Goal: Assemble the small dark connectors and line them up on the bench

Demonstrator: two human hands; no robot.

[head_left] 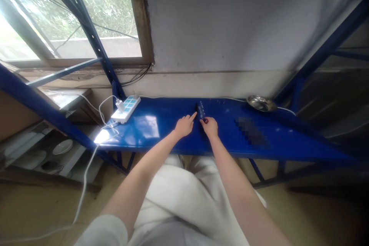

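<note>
My right hand [211, 127] is closed at the near end of a narrow, clear plastic strip with a row of small bumps [201, 108], gripping it between the fingertips. A small dark red spot shows at those fingers, too small to name. Just left of the strip is a small black piece [196, 107]. My left hand [184, 126] reaches toward it with the index finger stretched out, its tip at or beside the piece; contact is unclear. The other left fingers are bent and partly hidden, and no held object shows there. Both hands are low over the blue table [167, 138].
A white power strip [126, 109] with a plugged-in charger and cable lies at the table's left. Toward the back right are a shiny metal bowl [261, 103] and several tiny pieces [217, 102]. A blurred-out dark object [251, 131] lies right of my hands. Blue posts [95, 42] frame the table.
</note>
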